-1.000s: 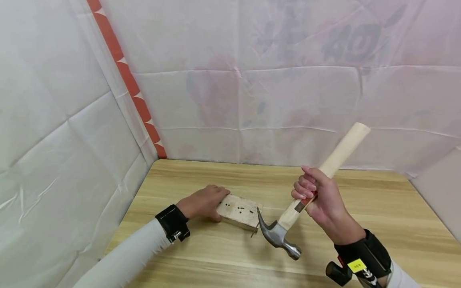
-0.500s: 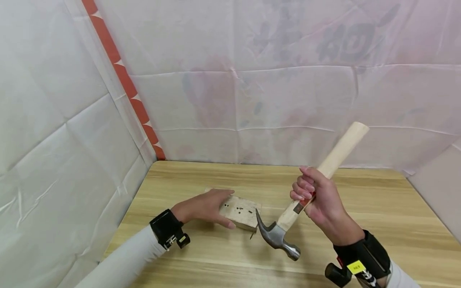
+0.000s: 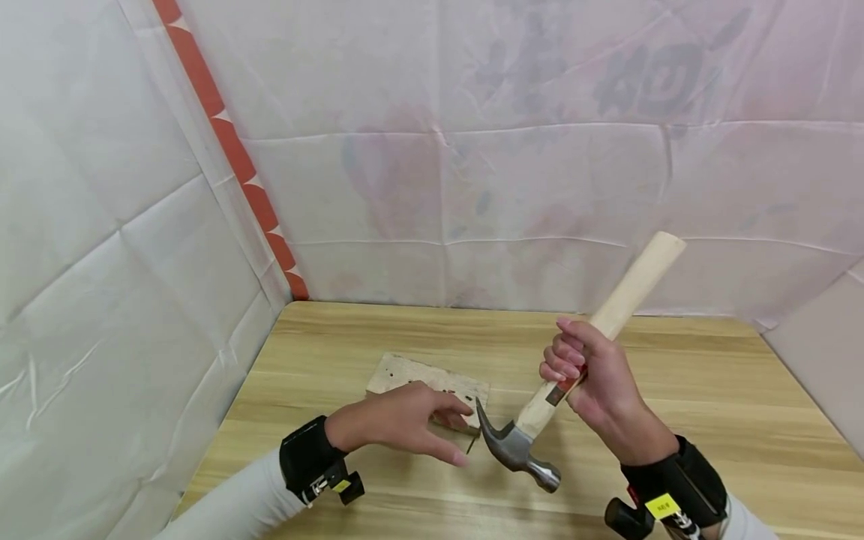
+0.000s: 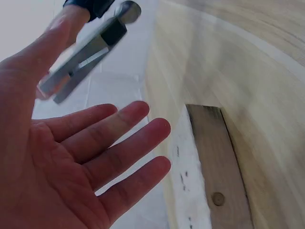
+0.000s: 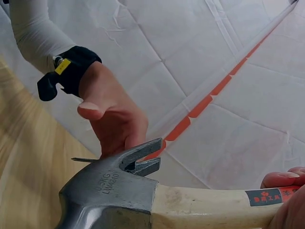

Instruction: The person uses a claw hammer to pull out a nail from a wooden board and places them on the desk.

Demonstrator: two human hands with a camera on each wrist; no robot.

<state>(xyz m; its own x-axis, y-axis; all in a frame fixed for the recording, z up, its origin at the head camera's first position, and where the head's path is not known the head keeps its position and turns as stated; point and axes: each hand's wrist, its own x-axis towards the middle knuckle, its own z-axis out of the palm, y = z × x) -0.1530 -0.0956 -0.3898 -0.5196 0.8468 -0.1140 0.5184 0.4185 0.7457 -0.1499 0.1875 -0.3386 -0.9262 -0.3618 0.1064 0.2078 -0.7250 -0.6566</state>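
My right hand (image 3: 601, 382) grips a claw hammer (image 3: 637, 281) by its wooden handle, close below the head. The metal head points down and left, with its claw toward a pale wooden block (image 3: 398, 369) lying on the table. Small dark holes mark the block's top. From the block's right end a thin nail (image 3: 472, 444) sticks out; it also shows behind the hammer head (image 5: 109, 191) in the right wrist view. My left hand (image 3: 398, 420) hovers over the block's near side, fingers spread and thumb apart, near the nail. Its palm (image 4: 57, 176) holds nothing.
The block and hands are over a wood-grain table (image 3: 553, 330). White sheeting (image 3: 378, 187) rises behind it and along the left, with a red strip (image 3: 232, 142) at the corner. Each wrist wears a black camera band (image 3: 312, 457).
My left hand has let go of the block's left end and moved right and nearer, toward the nail end, with its fingers spreading. The right hand and hammer have barely shifted.
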